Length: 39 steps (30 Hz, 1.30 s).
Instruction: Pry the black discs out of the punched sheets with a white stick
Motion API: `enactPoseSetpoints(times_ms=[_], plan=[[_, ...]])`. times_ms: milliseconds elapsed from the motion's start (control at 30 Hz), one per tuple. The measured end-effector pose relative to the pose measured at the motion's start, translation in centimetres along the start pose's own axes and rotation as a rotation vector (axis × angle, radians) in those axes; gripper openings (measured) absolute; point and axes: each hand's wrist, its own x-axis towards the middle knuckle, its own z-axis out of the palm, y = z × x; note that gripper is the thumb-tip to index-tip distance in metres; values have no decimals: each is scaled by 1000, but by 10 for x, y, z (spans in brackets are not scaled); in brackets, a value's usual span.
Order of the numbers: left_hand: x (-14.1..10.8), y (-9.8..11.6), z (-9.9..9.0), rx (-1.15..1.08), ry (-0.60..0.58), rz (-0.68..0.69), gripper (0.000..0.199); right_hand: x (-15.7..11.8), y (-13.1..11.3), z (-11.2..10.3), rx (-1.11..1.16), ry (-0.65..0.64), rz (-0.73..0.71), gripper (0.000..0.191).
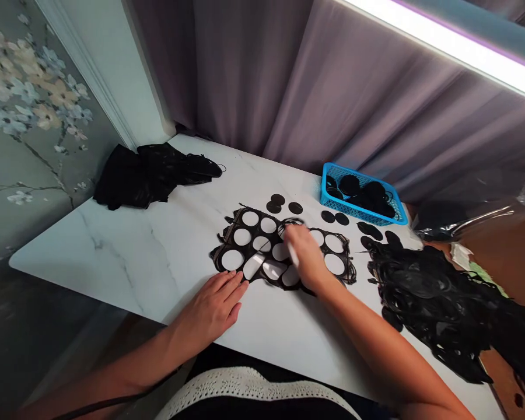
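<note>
A black sheet (271, 237) full of round holes lies flat on the white table, with the tabletop showing through the openings. My left hand (223, 294) rests flat, fingers stretched out, its fingertips on the sheet's near left edge. Over the right half of the sheet, my right hand (304, 251) is closed and slightly blurred. Dark, smeared material (292, 222) shows just beyond its fingers; what they grip is hidden. Loose black discs (295, 207) lie behind the sheet, with more discs (335, 217) farther right.
A blue plastic basket (354, 207) holding black round pieces stands at the back right. A heap of perforated black scraps (433, 291) covers the table's right side. Bunched black material (153, 175) lies at the far left. A purple-grey curtain (254, 76) hangs behind the table.
</note>
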Motion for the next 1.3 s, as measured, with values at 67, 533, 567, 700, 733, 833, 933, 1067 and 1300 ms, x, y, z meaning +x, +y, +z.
enactPoseSetpoints(times_ms=[67, 533, 567, 700, 733, 833, 933, 1067, 1300], plan=[[0, 0, -2, 0, 10, 3, 35, 19, 24, -9, 74, 98, 188, 20], [56, -22, 4, 26, -107, -8, 36, 18, -3, 6, 776, -363, 187, 29], [54, -23, 7, 30, -101, -13, 36, 16, -4, 7, 745, -359, 156, 29], [49, -22, 12, 43, -75, -16, 37, 12, -3, 11, 677, -354, 104, 29], [48, -22, 12, 37, -74, -18, 37, 12, -3, 12, 663, -350, 91, 29], [48, -22, 12, 7, -63, -28, 35, 12, -3, 14, 615, -349, 50, 28], [49, -23, 13, 0, -59, -20, 35, 11, -6, 14, 536, -356, 21, 25], [50, -24, 14, 1, -72, -23, 35, 7, -9, 12, 483, -356, -3, 22], [49, -22, 15, -27, -55, -57, 36, 8, -2, 13, 525, -348, 13, 25]])
